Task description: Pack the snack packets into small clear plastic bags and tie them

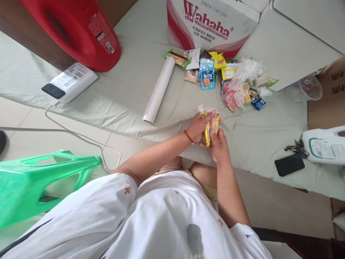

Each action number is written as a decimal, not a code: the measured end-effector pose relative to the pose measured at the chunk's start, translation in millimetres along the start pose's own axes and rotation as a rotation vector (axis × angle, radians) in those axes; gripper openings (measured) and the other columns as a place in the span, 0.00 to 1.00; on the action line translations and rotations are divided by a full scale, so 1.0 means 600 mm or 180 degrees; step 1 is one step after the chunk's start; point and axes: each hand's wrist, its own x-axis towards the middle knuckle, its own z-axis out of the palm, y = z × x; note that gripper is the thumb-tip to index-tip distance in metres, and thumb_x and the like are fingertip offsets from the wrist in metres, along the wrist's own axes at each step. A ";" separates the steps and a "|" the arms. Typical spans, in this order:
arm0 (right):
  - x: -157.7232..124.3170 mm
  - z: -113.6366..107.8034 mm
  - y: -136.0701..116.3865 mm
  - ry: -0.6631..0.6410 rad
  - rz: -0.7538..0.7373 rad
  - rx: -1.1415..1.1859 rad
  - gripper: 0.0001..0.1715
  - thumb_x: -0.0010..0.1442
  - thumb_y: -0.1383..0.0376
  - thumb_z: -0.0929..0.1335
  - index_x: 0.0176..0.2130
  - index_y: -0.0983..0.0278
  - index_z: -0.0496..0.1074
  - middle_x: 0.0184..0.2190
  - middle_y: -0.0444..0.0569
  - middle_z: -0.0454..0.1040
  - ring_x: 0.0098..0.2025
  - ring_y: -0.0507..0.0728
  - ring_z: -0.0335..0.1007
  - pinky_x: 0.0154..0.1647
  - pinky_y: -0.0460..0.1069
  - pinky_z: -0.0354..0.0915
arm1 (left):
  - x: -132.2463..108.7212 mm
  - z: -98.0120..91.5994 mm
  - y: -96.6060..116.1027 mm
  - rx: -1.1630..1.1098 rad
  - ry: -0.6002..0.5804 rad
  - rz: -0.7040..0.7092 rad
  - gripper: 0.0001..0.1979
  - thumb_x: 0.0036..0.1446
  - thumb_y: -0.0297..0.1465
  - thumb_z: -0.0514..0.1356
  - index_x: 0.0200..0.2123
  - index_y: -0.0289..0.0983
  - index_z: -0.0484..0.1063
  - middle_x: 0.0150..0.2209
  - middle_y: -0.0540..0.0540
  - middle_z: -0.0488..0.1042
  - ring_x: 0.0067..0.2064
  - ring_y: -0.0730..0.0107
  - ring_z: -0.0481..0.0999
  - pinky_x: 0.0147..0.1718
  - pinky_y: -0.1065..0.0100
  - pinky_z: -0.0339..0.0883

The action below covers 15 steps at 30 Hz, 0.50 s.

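Observation:
Both hands meet at the near edge of the covered table, closed around yellow snack packets (207,136) with clear plastic wrap bunched at their top. My left hand (198,126), a red cord on its wrist, grips them from the left side with the thumb across the top. From the right and below, my right hand (220,147) holds the same packets, its thumb pressed on the front. Beyond my hands lies a pile of mixed snacks: a blue snack pouch (207,74), a pink packet (231,100) and crumpled clear plastic (249,70). Fingers hide part of the held packets.
A white roll (159,90) lies left of the snacks. Behind them stands a Wahaha carton (207,27). Far left are a red jug (99,39) and a white device (70,82) with a cable. On the right: a phone (289,164), keys, a white bottle (326,145). A green stool (24,180) stands left.

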 end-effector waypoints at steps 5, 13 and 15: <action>0.001 -0.007 0.018 -0.0035 -0.0071 0.0260 0.44 0.47 0.48 0.82 0.56 0.56 0.68 0.54 0.49 0.77 0.48 0.56 0.76 0.38 0.49 0.79 | 0.000 -0.005 0.014 0.0506 -0.0496 0.0028 0.28 0.53 0.57 0.71 0.38 0.38 0.75 0.33 0.46 0.81 0.33 0.65 0.81 0.33 0.64 0.75; 0.006 -0.042 0.029 0.0599 -0.0482 -0.0278 0.36 0.45 0.56 0.83 0.49 0.60 0.70 0.40 0.43 0.78 0.37 0.51 0.73 0.41 0.47 0.75 | 0.010 -0.022 0.075 0.1323 -0.0278 0.0069 0.26 0.55 0.55 0.71 0.37 0.38 0.73 0.34 0.49 0.76 0.37 0.69 0.77 0.35 0.68 0.68; 0.004 -0.052 0.027 0.0548 -0.0562 -0.0388 0.37 0.45 0.56 0.83 0.50 0.60 0.70 0.43 0.45 0.79 0.40 0.52 0.74 0.44 0.48 0.74 | 0.012 -0.020 0.076 0.1502 -0.0367 0.0134 0.25 0.52 0.51 0.75 0.32 0.37 0.70 0.29 0.51 0.72 0.31 0.73 0.72 0.32 0.69 0.64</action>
